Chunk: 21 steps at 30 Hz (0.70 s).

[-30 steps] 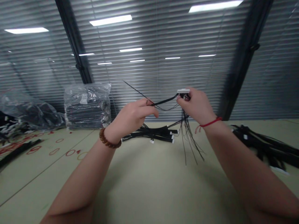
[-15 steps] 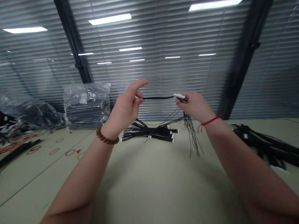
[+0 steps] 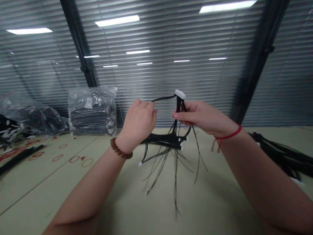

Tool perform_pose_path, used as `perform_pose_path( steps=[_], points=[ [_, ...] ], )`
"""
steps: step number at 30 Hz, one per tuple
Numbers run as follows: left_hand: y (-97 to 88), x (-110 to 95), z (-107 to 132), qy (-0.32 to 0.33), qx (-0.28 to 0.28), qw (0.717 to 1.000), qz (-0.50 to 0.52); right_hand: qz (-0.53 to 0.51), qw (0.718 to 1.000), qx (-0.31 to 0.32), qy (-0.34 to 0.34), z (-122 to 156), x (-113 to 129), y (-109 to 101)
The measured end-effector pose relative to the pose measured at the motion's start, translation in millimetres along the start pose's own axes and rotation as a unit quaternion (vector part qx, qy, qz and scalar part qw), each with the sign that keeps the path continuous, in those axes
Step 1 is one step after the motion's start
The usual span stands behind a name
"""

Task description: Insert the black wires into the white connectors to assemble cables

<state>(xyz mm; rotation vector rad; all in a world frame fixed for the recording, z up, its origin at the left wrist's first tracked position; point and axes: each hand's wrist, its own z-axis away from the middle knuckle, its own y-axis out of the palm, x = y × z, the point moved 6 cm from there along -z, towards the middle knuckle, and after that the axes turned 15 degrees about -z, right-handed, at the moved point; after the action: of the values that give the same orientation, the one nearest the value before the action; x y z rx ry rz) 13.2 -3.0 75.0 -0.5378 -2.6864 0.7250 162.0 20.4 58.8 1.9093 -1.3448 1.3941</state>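
Observation:
A wire harness with a white connector (image 3: pixel 180 94) hangs above the table, its thin black wires (image 3: pixel 175 166) fanning out downward. My right hand (image 3: pixel 198 114) pinches the wires just below the connector, which stands tilted over the fingertips. From the connector's left side a black cable (image 3: pixel 162 98) runs to my left hand (image 3: pixel 140 117). Those left fingers are curled round the cable's end, and the back of the hand hides the grip. Behind and below lies a bundle of black harnesses (image 3: pixel 166 141) with white connector ends, partly covered by the hanging wires.
Clear plastic bags (image 3: pixel 93 111) packed with black cables stand at the back left. More black cables (image 3: pixel 281 153) lie at the right, and another dark bundle (image 3: pixel 22 158) at the left. Red rubber bands (image 3: pixel 74 159) are scattered across the table (image 3: pixel 73 186). Blinds form the background.
My right hand has shifted from the connector onto its wires, and the connector has turned upward. My left hand has moved slightly right and down, fingers now curled. The loose wires spread wider.

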Motion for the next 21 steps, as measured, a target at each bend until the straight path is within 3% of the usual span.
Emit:
perform_pose_path(
  steps=[4,8,10,13,15,21],
  points=[
    [10.0,-12,2,-0.014,0.055,0.987,0.151,-0.024,0.998,0.052,-0.001,3,3,18],
    [12.3,-20,1,-0.017,0.073,0.948,0.31,-0.071,0.994,0.088,-0.002,3,2,30],
    [8.4,-19,0,-0.033,0.059,0.91,0.409,-0.089,0.99,0.105,0.006,2,-1,33],
    [-0.5,-9,-3,-0.092,0.005,0.825,0.558,-0.098,0.985,0.14,0.04,1,-8,33],
    [-5.2,2,-4,-0.136,-0.021,0.801,0.582,-0.1,0.98,0.159,0.067,-1,-14,28],
    [-4.3,28,-5,-0.207,-0.026,0.787,0.581,-0.102,0.978,0.162,0.087,-3,-23,4]
  ],
)
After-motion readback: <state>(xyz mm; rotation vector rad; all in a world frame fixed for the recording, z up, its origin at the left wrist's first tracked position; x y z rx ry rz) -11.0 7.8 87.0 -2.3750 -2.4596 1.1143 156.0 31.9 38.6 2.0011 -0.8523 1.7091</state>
